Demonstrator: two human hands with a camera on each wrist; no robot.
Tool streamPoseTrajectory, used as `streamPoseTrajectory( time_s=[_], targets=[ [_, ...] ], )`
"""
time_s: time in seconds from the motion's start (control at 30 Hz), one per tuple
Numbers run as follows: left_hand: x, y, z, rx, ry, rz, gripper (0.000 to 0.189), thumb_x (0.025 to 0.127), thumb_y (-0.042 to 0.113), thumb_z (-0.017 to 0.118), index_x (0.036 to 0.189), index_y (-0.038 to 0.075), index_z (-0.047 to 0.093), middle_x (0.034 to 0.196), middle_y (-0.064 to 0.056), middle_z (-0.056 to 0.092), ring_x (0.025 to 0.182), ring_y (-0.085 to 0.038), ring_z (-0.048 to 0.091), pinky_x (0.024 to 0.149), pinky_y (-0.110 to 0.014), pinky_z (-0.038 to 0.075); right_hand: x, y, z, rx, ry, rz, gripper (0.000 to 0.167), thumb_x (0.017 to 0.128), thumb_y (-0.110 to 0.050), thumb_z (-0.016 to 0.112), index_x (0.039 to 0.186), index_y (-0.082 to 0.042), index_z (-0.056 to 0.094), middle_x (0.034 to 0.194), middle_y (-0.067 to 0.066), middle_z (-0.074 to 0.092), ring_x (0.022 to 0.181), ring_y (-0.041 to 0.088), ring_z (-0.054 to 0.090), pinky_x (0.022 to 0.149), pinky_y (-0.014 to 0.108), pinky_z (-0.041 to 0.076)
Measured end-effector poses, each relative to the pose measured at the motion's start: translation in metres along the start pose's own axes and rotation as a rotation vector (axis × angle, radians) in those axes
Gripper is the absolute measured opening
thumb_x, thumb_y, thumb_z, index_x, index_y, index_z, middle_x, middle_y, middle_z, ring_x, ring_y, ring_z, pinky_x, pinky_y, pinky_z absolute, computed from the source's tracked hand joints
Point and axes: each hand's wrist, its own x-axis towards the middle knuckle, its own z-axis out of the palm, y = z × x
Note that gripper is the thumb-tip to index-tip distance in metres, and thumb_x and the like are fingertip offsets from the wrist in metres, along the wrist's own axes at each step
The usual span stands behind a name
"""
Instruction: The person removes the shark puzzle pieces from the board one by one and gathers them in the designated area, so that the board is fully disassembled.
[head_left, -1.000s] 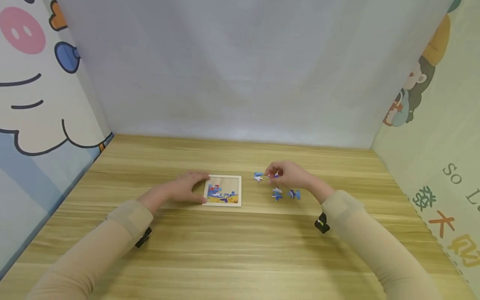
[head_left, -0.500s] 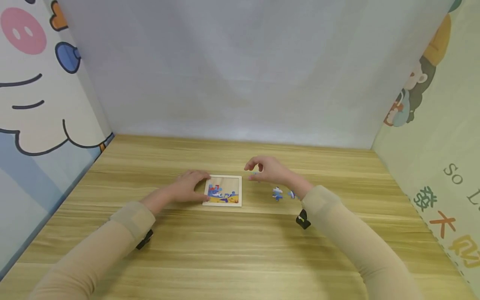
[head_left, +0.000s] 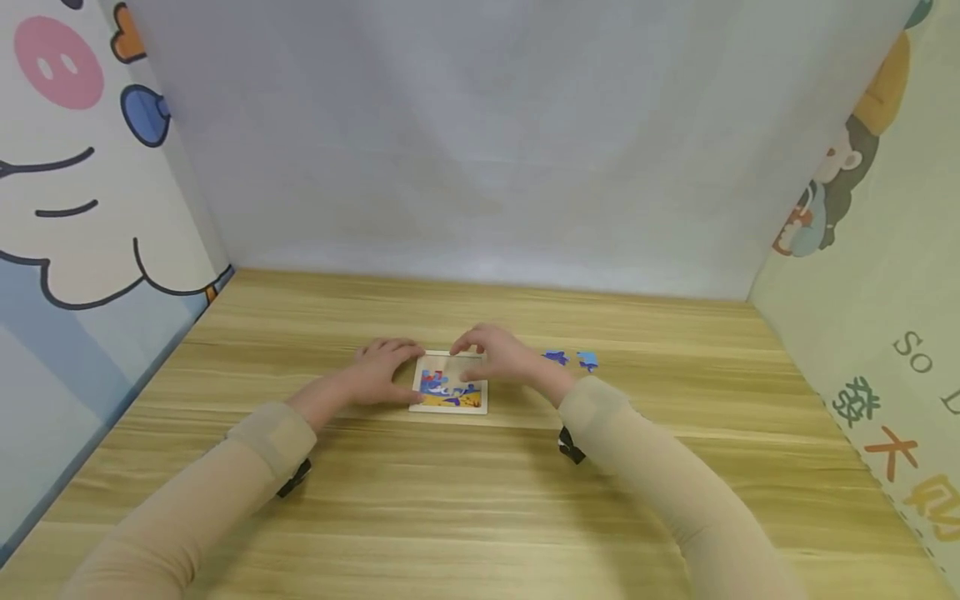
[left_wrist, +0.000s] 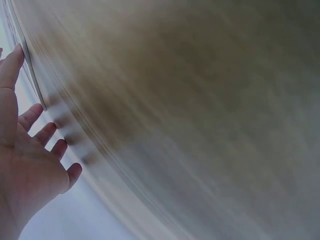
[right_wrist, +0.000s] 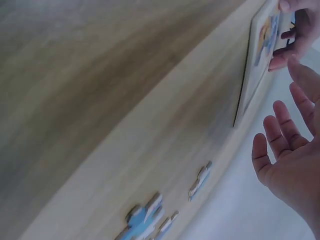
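A small square puzzle tray with a pale rim lies on the wooden table. Its lower part shows a blue and yellow sea picture; the upper part is bare wood. My left hand rests along the tray's left side, thumb at the lower corner and fingers at the upper one. Over the tray's upper right part is my right hand, thumb and fingers apart. No piece shows between them in the right wrist view. Right of that hand lie a purple-blue puzzle piece and a light blue puzzle piece.
Other loose pieces are hidden by the right arm in the head view; the right wrist view shows a blue and white piece and a thin-looking one. A grey-white curtain hangs behind the table.
My right hand has moved left from the loose pieces to above the tray. The purple-blue and light blue pieces have come into sight beyond the arm. My left hand stays at the tray.
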Motion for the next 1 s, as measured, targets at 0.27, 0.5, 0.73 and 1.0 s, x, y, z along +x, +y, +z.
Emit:
streamPoseTrajectory(
  time_s=[0.27, 0.5, 0.73, 1.0],
  targets=[
    [0.000, 0.000, -0.002, -0.007, -0.012, 0.010, 0.085, 0.081, 0.059, 0.064, 0.147, 0.015, 0.034, 0.153, -0.012, 0.027, 0.138, -0.041, 0.020, 0.105, -0.068, 0.017, 0.014, -0.007, 0.012, -0.013, -0.078, 0.021, 0.045, 0.081, -0.028, 0.076, 0.122, -0.016, 0.061, 0.123, 0.003, 0.057, 0.116, 0.020, 0.050, 0.100, 0.038, 0.041],
    [-0.003, 0.002, -0.003, -0.016, -0.012, 0.013, 0.082, 0.082, 0.056, 0.065, 0.146, 0.014, 0.035, 0.153, -0.012, 0.028, 0.138, -0.041, 0.021, 0.105, -0.067, 0.017, 0.017, -0.009, 0.016, -0.077, -0.140, 0.018, 0.047, 0.083, -0.032, 0.073, 0.126, -0.020, 0.058, 0.129, 0.004, 0.051, 0.117, 0.021, 0.048, 0.098, 0.038, 0.042],
    [-0.003, 0.002, -0.004, -0.008, -0.014, 0.012, 0.083, 0.081, 0.057, 0.065, 0.146, 0.014, 0.035, 0.153, -0.012, 0.027, 0.138, -0.041, 0.020, 0.105, -0.067, 0.018, 0.017, -0.012, 0.015, -0.114, -0.170, 0.032, 0.040, 0.084, -0.035, 0.071, 0.122, -0.025, 0.062, 0.132, 0.002, 0.047, 0.122, 0.023, 0.042, 0.100, 0.046, 0.039],
    [-0.003, 0.003, -0.004, -0.024, -0.017, 0.006, 0.083, 0.081, 0.057, 0.065, 0.146, 0.014, 0.035, 0.153, -0.012, 0.027, 0.139, -0.040, 0.019, 0.106, -0.068, 0.016, 0.018, -0.012, 0.017, -0.055, -0.176, 0.030, 0.036, 0.085, -0.029, 0.071, 0.119, -0.021, 0.064, 0.128, 0.003, 0.050, 0.118, 0.022, 0.044, 0.098, 0.040, 0.041]
  ],
)
